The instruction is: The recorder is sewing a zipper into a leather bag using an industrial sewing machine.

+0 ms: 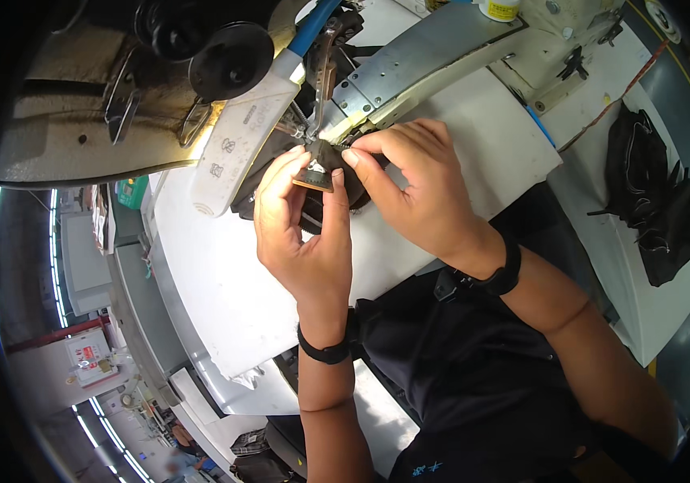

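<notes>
- Dark fabric tab point(313, 176) w/ white patch + tan edge: approx. 11 o'clk from view's ctr, just below metal foot point(311, 135).
- Long axis of visible part runs approx. 6 to 12, leaning a bit twd 1; tan edge faces 6, far end points at foot.
- L hand point(300, 233): fingertips on tab's 10 o'clk side, thumb on its 4 side, pinching it.
- R hand point(421, 173): thumb + index tips close tog., just beside tab at 2; can't tell what's betw.
- Dark cloth point(357, 191) bunched under hands, over white tabletop point(224, 282).
- Sewing machine point(144, 161): approx. 10 o'clk; grey metal plate point(433, 58) at 1.
- 2nd cloth pile point(654, 193): approx. 3, well apart.
</notes>
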Available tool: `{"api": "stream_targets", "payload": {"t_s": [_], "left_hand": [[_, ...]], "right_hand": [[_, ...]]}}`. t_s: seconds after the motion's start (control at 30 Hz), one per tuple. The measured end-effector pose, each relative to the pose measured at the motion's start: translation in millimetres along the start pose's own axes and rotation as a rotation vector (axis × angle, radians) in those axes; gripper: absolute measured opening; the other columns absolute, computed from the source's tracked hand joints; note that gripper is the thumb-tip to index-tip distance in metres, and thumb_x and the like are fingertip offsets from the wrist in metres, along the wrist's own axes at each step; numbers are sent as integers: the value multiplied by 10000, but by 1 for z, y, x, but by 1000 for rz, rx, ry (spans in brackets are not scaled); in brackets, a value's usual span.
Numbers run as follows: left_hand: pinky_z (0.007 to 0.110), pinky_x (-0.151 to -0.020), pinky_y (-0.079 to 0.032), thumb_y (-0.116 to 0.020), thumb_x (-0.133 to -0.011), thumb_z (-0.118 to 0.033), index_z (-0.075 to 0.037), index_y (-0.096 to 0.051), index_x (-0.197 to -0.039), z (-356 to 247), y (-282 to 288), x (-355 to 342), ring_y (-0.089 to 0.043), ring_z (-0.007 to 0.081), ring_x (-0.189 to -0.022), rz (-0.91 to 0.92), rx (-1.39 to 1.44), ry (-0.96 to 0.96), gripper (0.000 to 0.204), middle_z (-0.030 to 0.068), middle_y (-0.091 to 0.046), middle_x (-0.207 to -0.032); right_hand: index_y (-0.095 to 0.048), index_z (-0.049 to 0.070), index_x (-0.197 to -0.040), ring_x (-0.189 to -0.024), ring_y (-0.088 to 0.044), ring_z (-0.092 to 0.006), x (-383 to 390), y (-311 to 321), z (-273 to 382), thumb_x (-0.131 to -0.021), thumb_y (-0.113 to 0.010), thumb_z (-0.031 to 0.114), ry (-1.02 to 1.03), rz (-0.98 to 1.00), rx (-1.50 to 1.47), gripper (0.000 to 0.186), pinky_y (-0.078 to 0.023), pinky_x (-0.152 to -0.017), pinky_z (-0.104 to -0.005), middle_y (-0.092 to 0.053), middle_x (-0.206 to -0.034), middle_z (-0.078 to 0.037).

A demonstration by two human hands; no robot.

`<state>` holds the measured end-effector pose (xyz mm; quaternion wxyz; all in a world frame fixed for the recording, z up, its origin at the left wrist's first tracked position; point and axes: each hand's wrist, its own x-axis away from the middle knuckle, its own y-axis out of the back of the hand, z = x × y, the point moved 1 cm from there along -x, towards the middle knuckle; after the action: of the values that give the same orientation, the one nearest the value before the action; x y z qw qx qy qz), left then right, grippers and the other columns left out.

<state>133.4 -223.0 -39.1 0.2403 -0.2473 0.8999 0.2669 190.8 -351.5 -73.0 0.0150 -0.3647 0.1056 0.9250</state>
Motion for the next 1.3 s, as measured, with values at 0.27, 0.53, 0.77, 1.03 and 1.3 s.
{"api": "stream_targets", "payload": {"t_s": [0.27,0.53,0.77,1.03,1.3], "left_hand": [[337,-1021,-577,-771,-867,102,6,-632,-1208,9,-9,2,-605,224,-1249,-28,126,1,380,156,-578,-1328],[364,-991,-546,-835,-855,20,-20,-646,-1217,13,-24,12,-635,247,-1168,-176,43,-125,410,151,-623,-1276],[365,-935,-554,-846,-818,29,-24,-728,-1117,9,-16,1,-688,283,-1045,-201,-172,-314,325,148,-695,-1125],[375,-969,-529,-843,-812,51,-34,-723,-1114,11,-26,8,-679,269,-1058,-249,-166,-343,336,129,-708,-1134],[370,-994,-513,-796,-828,64,-32,-711,-1093,12,-25,6,-675,256,-1088,-245,-115,-311,294,129,-708,-1148]], "right_hand": [[-644,104,-932,-813,-601,-205,-14,7,1,-946,-689,149,221,-25,244,65,-386,-902,-397,-638,-823,-15],[-629,126,-832,-872,-560,-208,-33,17,-3,-879,-725,142,425,-27,407,108,-373,-902,-408,-590,-793,-8],[-699,98,-908,-875,-583,-199,-59,23,5,-892,-716,141,287,212,243,49,-375,-914,-383,-668,-811,3],[-738,77,-1027,-749,-580,-152,-73,31,-14,-867,-669,115,82,464,-115,179,-349,-965,-360,-615,-677,66],[-697,91,-921,-721,-554,-154,-74,27,-13,-854,-686,110,97,468,-109,70,-346,-954,-362,-543,-627,64]]}}
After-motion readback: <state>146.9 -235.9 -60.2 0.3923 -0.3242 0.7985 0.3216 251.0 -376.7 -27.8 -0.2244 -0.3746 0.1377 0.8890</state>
